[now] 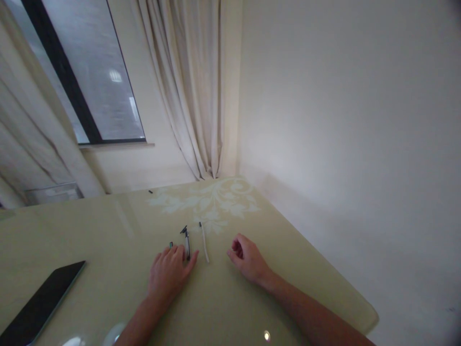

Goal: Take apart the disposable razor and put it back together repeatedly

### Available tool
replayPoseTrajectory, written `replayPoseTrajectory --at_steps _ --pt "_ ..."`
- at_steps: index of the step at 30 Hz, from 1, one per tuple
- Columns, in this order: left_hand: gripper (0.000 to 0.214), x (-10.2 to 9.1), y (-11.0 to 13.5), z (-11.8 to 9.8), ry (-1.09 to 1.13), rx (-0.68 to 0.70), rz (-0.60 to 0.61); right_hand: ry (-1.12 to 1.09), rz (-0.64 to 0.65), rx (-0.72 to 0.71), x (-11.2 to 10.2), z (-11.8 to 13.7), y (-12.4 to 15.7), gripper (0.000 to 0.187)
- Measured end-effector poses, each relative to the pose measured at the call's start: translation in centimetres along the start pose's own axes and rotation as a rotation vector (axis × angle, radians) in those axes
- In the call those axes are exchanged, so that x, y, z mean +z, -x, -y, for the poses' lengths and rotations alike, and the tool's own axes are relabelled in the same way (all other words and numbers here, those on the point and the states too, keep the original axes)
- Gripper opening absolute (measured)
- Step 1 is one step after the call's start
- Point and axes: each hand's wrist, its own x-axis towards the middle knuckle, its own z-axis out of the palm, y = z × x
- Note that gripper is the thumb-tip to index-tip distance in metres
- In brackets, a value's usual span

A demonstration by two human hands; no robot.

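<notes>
My left hand (168, 275) lies flat on the pale green table (108, 230), fingers stretched out and touching a dark pen-like part (187, 245). A small green-tipped piece (171, 244) sits just beyond its fingertips. A thin white tube (204, 241) lies between my hands, touched by neither. My right hand (248, 259) rests on the table to the right of the tube, fingers loosely curled inward, with nothing visible in it.
A dark tablet or phone (39, 302) lies at the table's near left. A white floral pattern (209, 202) marks the far corner. Beyond are a curtain (194, 96), a window (90, 72) and a plain wall on the right. A tiny dark bit (150, 191) sits near the far edge.
</notes>
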Motion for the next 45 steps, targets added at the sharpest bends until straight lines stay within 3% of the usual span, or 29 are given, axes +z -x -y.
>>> replayPoseTrajectory --at_steps 5,8,11,14,17,19,21,23,25,28,32,35,45 --pt "0.034 -0.4 -0.3 -0.6 -0.042 -0.082 0.037 -0.214 -0.005 0.022 0.1 1.0 -0.4 0.014" --pt "0.036 -1.8 0.2 -1.6 0.005 -0.059 -0.092 -0.415 0.068 0.053 0.4 1.9 -0.6 0.035" --pt "0.036 -2.8 1.2 -4.7 0.111 0.074 -0.179 -0.725 0.148 0.120 0.5 2.4 -0.4 0.058" --pt "0.031 -2.9 1.4 -8.1 0.228 0.211 -0.113 -1.017 0.136 0.216 0.4 2.7 -0.2 0.055" --pt "0.035 -3.0 0.0 -9.9 0.405 0.295 0.021 -1.172 0.050 0.287 0.1 2.7 -0.3 0.045" --pt "0.046 -3.3 -1.7 -9.9 0.586 0.226 0.082 -1.195 0.017 0.295 -0.2 2.5 -0.5 0.043" --pt "0.053 -3.6 -3.4 -9.4 0.795 0.062 0.095 -1.169 0.024 0.277 -0.4 2.4 -0.6 0.041" --pt "0.055 -3.6 -4.6 -8.5 0.978 -0.089 0.136 -1.128 0.065 0.253 -0.5 2.3 -0.6 0.038" --pt "0.058 -3.3 -5.1 -7.6 1.124 -0.149 0.252 -1.100 0.132 0.236 -0.5 2.3 -0.5 0.034" --pt "0.058 -2.6 -4.9 -6.7 1.257 -0.148 0.375 -1.146 0.233 0.227 -0.5 2.4 -0.1 0.028" --pt "0.058 -2.6 -4.3 -6.6 1.309 -0.143 0.374 -1.222 0.319 0.231 -0.9 2.8 0.2 0.027" --pt "0.054 -3.0 -4.1 -7.0 1.358 -0.095 0.386 -1.173 0.371 0.220 -1.3 3.1 0.3 0.041" --pt "0.047 -3.6 -4.2 -7.2 1.440 0.038 0.393 -1.148 0.443 0.206 -2.0 3.0 0.5 0.052"
